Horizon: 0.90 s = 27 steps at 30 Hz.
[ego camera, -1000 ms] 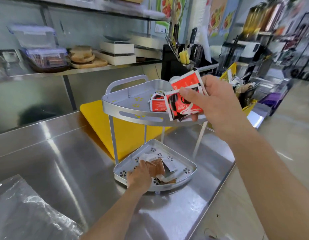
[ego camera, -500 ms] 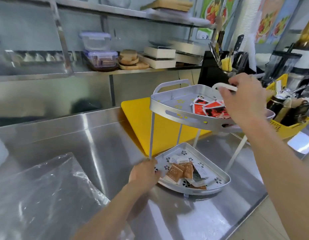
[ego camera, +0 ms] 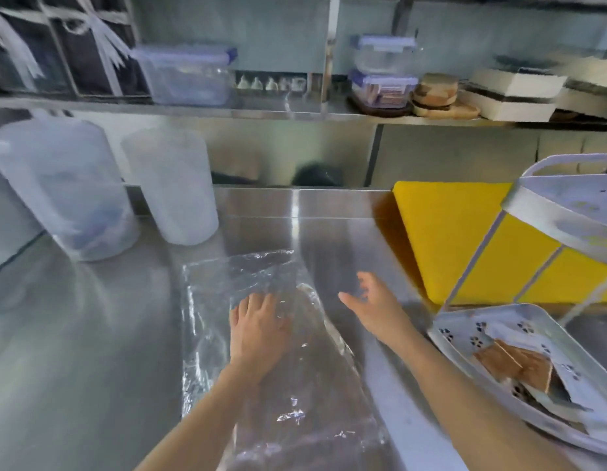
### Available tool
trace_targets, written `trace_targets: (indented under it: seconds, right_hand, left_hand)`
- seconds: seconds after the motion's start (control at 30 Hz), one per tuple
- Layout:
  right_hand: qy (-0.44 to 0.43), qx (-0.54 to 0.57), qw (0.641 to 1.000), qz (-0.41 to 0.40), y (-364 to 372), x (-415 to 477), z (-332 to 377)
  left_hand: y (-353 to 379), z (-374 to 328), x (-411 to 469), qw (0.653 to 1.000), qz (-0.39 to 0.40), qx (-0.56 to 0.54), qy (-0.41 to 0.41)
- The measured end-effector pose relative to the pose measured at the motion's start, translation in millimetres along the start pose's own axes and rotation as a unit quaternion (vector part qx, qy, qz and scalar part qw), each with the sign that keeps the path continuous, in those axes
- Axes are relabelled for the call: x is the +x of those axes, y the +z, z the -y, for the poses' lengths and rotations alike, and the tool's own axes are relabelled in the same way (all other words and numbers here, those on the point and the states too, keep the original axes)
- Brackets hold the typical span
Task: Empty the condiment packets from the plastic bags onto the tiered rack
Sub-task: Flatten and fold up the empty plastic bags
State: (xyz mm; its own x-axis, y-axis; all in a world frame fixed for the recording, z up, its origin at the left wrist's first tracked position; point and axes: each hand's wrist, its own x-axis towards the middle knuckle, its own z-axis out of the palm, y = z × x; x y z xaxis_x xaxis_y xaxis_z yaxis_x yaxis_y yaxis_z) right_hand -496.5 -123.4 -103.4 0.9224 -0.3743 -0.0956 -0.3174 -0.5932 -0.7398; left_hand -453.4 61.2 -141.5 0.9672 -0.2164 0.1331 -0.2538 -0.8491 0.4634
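Both hands empty over flat plastic bag

Glossy steel counter, crinkled clear plastic bag — matt yellow board

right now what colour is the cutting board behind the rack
Bright yellow: the cutting board lies flat on the steel counter behind the rack, clearest in the head view.

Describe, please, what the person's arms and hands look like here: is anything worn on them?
Both forearms are bare as far as the frame shows: no sleeves, gloves or watch. The left hand and the right hand carry no rings or bands that I can make out, though motion blur softens the fingers, so small details could be missed.
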Motion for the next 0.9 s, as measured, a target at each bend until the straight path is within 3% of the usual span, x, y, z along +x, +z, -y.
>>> trace_targets:
  seconds: [0.17, 0.3, 0.43, 0.57, 0.67, 0.77, 0.9]
  right_hand:
    - [0.107, -0.012, 0.990, 0.092, 51, 7, -19]
    - [0.179, 0.029, 0.982, 0.061, 75, 10, -31]
    - [0.194, 0.113, 0.973, 0.042, 82, 14, -27]
    - [0.209, 0.130, 0.967, 0.058, 82, 12, -27]
    - [0.248, 0.186, 0.947, 0.082, 76, 8, -32]
    - [0.251, 0.242, 0.932, 0.101, 68, 7, -39]
    - [0.221, 0.365, 0.897, 0.121, 43, 0, -29]
  left_hand:
    - [-12, 52, -14, 0.988, -0.015, -0.024, -0.150]
    - [-12, 82, -27, 0.973, -0.008, -0.073, -0.217]
    - [-10, 95, -27, 0.944, 0.016, -0.190, -0.270]
    - [-14, 98, -10, 0.876, 0.029, -0.306, -0.373]
    - [-16, 103, -2, 0.772, 0.049, -0.448, -0.449]
    - [-19, 108, -3, 0.690, 0.114, -0.554, -0.451]
    - [-35, 101, 2, 0.694, 0.128, -0.605, -0.369]
